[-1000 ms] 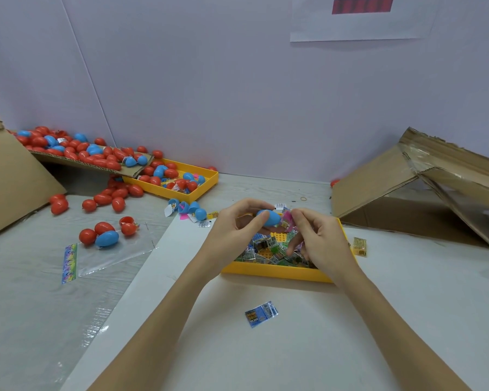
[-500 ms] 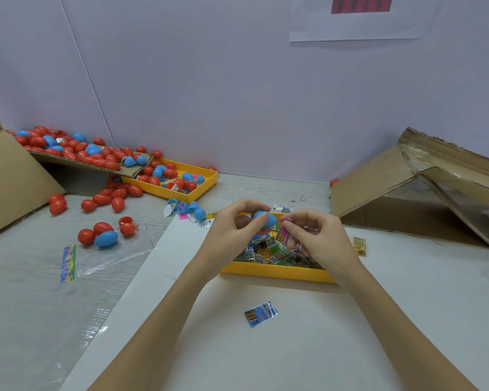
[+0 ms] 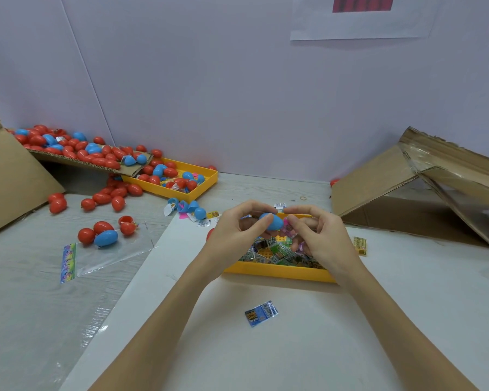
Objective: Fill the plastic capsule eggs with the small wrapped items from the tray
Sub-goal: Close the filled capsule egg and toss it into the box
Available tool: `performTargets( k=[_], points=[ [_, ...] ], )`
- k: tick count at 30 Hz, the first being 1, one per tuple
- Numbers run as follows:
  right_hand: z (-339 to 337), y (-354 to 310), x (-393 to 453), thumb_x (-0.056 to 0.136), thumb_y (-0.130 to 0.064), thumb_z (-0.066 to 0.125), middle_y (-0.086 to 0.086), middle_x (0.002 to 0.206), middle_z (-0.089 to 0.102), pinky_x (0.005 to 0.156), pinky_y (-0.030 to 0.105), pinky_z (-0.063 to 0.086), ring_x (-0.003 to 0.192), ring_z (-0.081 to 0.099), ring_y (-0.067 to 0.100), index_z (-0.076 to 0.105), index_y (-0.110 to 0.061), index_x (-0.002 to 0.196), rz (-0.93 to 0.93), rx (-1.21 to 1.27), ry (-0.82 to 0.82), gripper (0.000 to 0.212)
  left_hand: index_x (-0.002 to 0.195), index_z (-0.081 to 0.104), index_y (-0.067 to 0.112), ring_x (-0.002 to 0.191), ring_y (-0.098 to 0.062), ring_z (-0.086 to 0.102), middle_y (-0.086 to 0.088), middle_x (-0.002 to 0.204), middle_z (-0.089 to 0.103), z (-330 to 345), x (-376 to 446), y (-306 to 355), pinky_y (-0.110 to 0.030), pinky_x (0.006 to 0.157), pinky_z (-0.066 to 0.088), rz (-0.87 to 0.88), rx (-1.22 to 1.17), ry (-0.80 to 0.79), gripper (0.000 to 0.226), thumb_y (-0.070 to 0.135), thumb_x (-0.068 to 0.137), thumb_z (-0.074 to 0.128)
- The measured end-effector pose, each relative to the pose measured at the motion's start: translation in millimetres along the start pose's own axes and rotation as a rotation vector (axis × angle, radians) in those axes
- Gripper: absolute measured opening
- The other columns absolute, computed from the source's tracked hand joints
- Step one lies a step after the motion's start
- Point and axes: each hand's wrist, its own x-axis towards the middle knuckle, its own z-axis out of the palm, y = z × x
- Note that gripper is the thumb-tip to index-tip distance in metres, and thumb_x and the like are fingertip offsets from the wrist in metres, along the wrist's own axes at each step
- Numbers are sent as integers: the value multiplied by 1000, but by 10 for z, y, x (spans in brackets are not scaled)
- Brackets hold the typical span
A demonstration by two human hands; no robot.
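My left hand (image 3: 232,232) holds a blue capsule egg half (image 3: 273,221) between thumb and fingers, above the near yellow tray (image 3: 277,273). My right hand (image 3: 321,238) pinches a small pink wrapped item (image 3: 288,227) right against the egg's open side. The tray holds several small wrapped items (image 3: 277,251), mostly green and yellow. Whether the pink item is inside the egg is hidden by my fingers.
A blue packet (image 3: 261,313) lies loose on the white sheet in front. A second yellow tray (image 3: 178,180) with red and blue eggs sits at the back left beside a cardboard flap (image 3: 76,162) heaped with eggs. Loose eggs (image 3: 102,235) lie left. A cardboard box (image 3: 418,190) lies right.
My right hand rose from the tray with the pink wrapped item and brought it up to the blue egg half. My left hand stayed nearly still.
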Motion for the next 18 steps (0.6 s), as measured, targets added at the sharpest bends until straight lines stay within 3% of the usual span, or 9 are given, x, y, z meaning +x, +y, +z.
performTargets(
  k=[12,18],
  points=[
    [30,-2,-9,99,-23,64,4,75,77,43,21,48,55,70,20,69,-14,114,-9,-9,-12,18,117,69,15,94,-10,72,4,104,73,44,2,-26,-23,80,60,26,124,51,24,22,94,72],
    [31,-3,-11,93,-20,72,7,82,78,58,23,59,72,76,22,69,-14,115,7,78,6,23,113,73,13,92,-10,72,2,99,76,59,-1,-47,-24,82,60,55,168,78,22,24,94,72]
  ],
)
